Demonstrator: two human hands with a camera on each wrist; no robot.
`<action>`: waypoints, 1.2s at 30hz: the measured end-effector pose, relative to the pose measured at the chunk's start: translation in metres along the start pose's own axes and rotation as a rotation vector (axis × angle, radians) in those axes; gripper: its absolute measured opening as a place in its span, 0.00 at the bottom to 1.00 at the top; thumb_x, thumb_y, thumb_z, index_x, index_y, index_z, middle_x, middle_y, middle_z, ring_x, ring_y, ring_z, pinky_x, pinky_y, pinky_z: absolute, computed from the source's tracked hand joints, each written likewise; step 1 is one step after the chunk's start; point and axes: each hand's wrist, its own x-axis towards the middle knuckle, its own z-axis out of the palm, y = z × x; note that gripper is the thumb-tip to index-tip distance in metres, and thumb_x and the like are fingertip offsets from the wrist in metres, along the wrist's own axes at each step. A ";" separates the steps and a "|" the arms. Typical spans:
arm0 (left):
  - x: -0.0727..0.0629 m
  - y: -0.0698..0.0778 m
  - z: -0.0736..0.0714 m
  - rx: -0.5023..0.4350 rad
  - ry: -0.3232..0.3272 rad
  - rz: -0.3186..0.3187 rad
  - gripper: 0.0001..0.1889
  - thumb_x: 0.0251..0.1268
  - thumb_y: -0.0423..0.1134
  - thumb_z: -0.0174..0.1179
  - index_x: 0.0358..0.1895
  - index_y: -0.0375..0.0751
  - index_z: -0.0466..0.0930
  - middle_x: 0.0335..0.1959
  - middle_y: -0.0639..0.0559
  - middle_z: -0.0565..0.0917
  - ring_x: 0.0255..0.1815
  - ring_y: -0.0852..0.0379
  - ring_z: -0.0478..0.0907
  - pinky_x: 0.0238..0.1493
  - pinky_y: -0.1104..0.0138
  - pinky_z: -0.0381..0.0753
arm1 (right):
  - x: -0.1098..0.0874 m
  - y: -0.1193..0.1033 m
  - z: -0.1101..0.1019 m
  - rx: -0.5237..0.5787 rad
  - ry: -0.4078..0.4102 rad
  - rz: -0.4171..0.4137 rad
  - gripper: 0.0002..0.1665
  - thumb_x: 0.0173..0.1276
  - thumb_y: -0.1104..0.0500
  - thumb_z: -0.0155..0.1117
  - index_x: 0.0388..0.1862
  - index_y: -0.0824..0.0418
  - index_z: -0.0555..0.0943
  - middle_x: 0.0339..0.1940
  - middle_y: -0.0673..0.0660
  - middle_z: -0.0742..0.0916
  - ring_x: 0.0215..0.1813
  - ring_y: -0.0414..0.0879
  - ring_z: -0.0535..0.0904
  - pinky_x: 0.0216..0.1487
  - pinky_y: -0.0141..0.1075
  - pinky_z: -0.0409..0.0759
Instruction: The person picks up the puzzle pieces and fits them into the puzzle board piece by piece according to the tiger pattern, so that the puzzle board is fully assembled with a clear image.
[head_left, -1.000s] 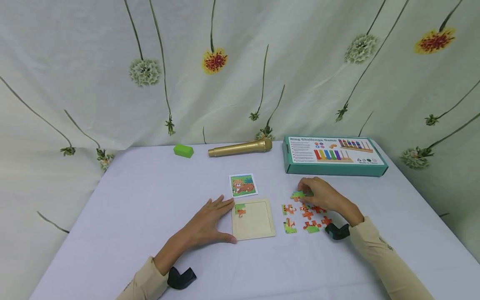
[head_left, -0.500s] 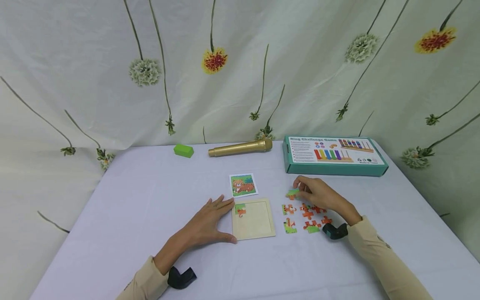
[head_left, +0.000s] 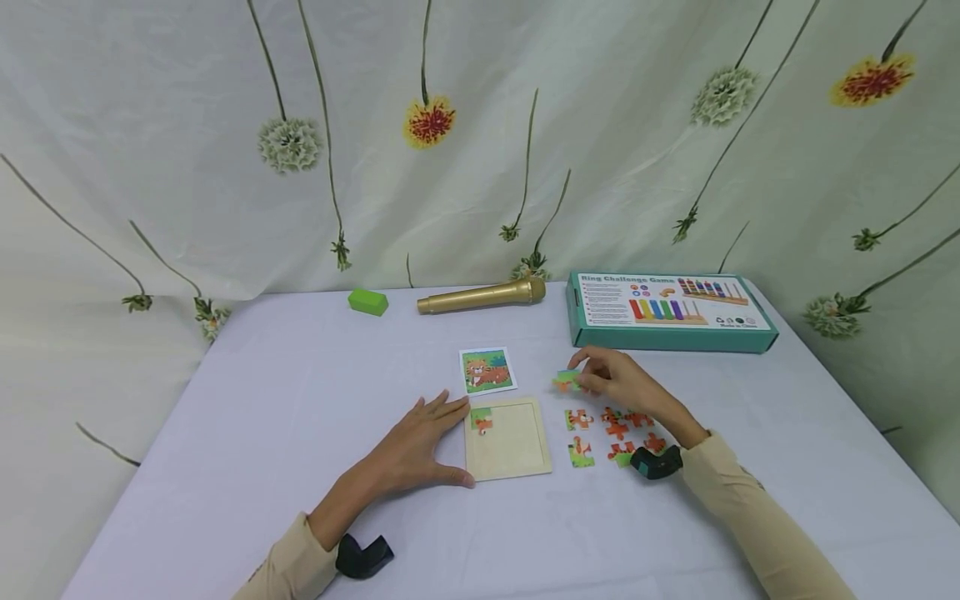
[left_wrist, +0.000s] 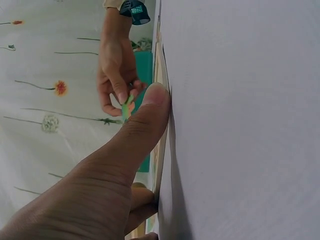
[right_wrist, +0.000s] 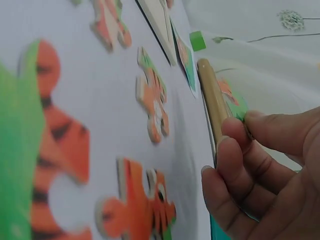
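While one bare left hand (head_left: 420, 443) is resting against the left edge of a square, pale wooden tray (head_left: 517, 446), its fingers are spreading apart, the index finger reaching the far corner and the thumb the near one. One bare right hand (head_left: 626, 383) is pinching a single green-and-orange jigsaw piece (head_left: 566, 381) between clamped fingertips, holding it above the white-clothed surface (head_left: 300, 417), beyond the loose pieces and right of the tray. Both forearms are slanting inward in two beige sleeves (head_left: 757, 508), with one black device (head_left: 363, 557) at each wrist. One fitted tiger-print piece (head_left: 481, 420) is occupying the tray's far left corner; at least six loose orange-and-green pieces (head_left: 578, 419) are lying to the right, some partly hidden. Farther back are sitting one white-bordered tiger card (head_left: 486, 371), one green block (head_left: 367, 302), one golden microphone (head_left: 480, 297) and one teal game box (head_left: 671, 337).
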 end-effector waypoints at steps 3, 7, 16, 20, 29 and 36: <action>0.000 0.000 0.000 0.001 -0.002 0.000 0.58 0.35 0.70 0.70 0.72 0.43 0.62 0.74 0.54 0.62 0.77 0.49 0.48 0.76 0.49 0.45 | 0.002 -0.003 0.007 0.019 -0.018 -0.013 0.08 0.72 0.62 0.57 0.48 0.60 0.77 0.25 0.56 0.81 0.28 0.47 0.74 0.29 0.33 0.75; 0.000 0.001 0.000 0.001 -0.002 -0.002 0.58 0.35 0.70 0.70 0.72 0.43 0.62 0.74 0.54 0.62 0.77 0.48 0.48 0.76 0.49 0.45 | 0.007 -0.005 0.017 0.053 -0.048 -0.020 0.08 0.72 0.62 0.57 0.48 0.61 0.77 0.25 0.55 0.81 0.26 0.44 0.72 0.28 0.31 0.72; -0.001 0.002 -0.001 -0.001 -0.011 -0.013 0.58 0.35 0.70 0.71 0.72 0.44 0.61 0.74 0.55 0.61 0.78 0.49 0.47 0.76 0.50 0.44 | 0.017 -0.019 0.043 0.083 -0.119 -0.044 0.08 0.71 0.63 0.57 0.48 0.60 0.77 0.27 0.55 0.84 0.25 0.43 0.72 0.24 0.30 0.70; 0.000 0.002 -0.002 -0.014 -0.010 -0.006 0.57 0.36 0.70 0.71 0.72 0.43 0.62 0.74 0.54 0.62 0.77 0.49 0.48 0.76 0.49 0.44 | 0.020 -0.024 0.052 0.080 -0.135 -0.043 0.08 0.71 0.64 0.58 0.48 0.59 0.78 0.27 0.53 0.84 0.27 0.43 0.74 0.25 0.29 0.70; 0.001 0.000 -0.001 -0.009 -0.023 -0.014 0.58 0.35 0.72 0.69 0.72 0.44 0.62 0.74 0.55 0.61 0.77 0.49 0.47 0.76 0.49 0.44 | 0.026 -0.036 0.062 0.065 -0.165 -0.085 0.08 0.70 0.65 0.58 0.47 0.60 0.78 0.24 0.52 0.85 0.27 0.42 0.77 0.29 0.29 0.72; 0.001 0.000 -0.002 -0.005 -0.025 -0.012 0.58 0.36 0.71 0.69 0.72 0.43 0.62 0.74 0.54 0.61 0.77 0.49 0.48 0.76 0.48 0.44 | 0.029 -0.038 0.068 0.082 -0.176 -0.073 0.08 0.69 0.66 0.58 0.46 0.61 0.78 0.23 0.53 0.85 0.28 0.41 0.78 0.33 0.30 0.74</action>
